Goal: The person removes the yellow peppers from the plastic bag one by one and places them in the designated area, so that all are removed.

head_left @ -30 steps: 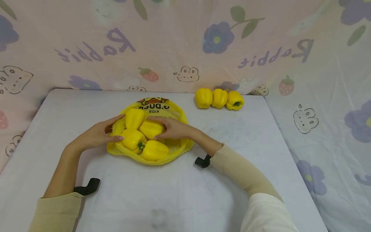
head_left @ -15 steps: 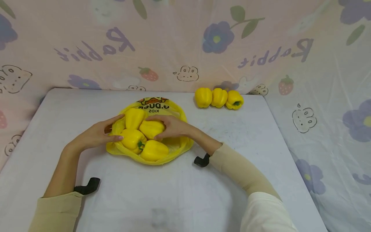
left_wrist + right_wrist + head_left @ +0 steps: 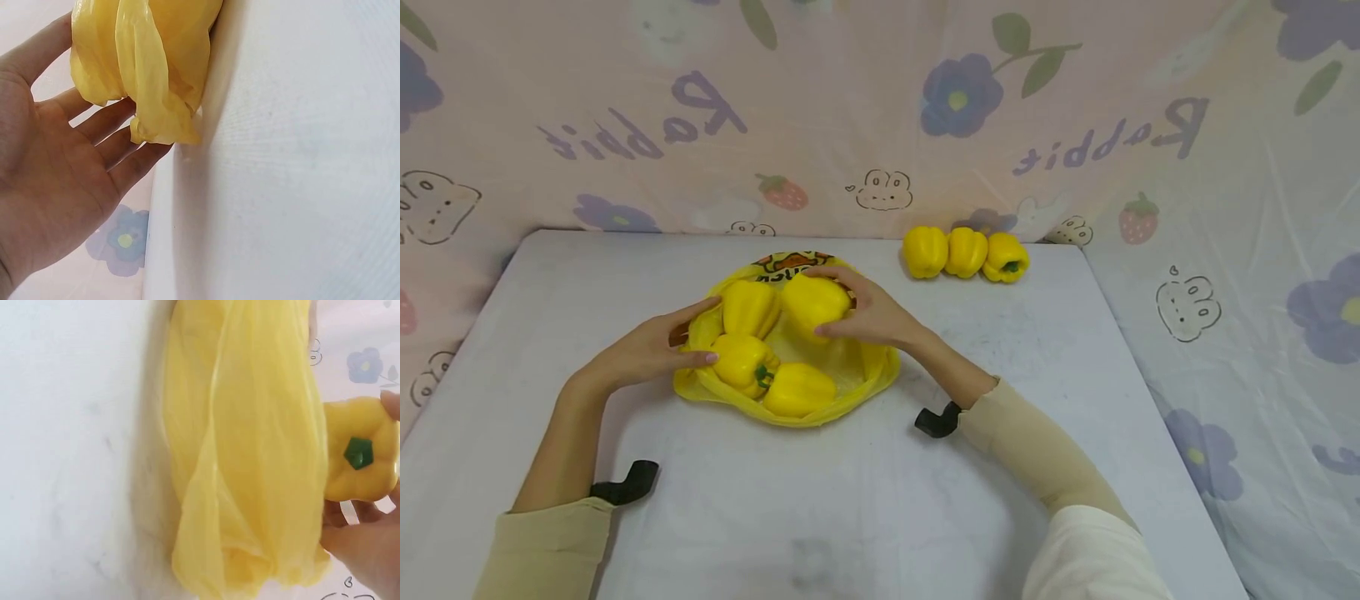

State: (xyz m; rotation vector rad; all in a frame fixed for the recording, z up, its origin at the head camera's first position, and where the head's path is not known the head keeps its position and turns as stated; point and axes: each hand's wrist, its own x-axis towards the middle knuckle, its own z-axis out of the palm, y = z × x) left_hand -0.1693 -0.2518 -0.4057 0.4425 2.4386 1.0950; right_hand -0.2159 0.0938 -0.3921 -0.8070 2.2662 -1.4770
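A yellow plastic bag lies with its mouth spread wide on the table. Inside it sit three yellow bell peppers, among them a left rear one and a front one. Over the bag's opening, my right hand grips another bell pepper between thumb and fingers. In the right wrist view its green stem faces the camera beside the bag's wall. My left hand rests against the bag's left side, fingers spread; the left wrist view shows the extended fingers behind the crumpled plastic.
Three more yellow bell peppers stand in a row at the table's back edge, right of the bag. A black curved piece is on each wrist. Behind the white table hangs a printed curtain.
My right hand has lifted a bell pepper from among the others in the bag, moving it up and slightly right. My left hand has stayed in place.
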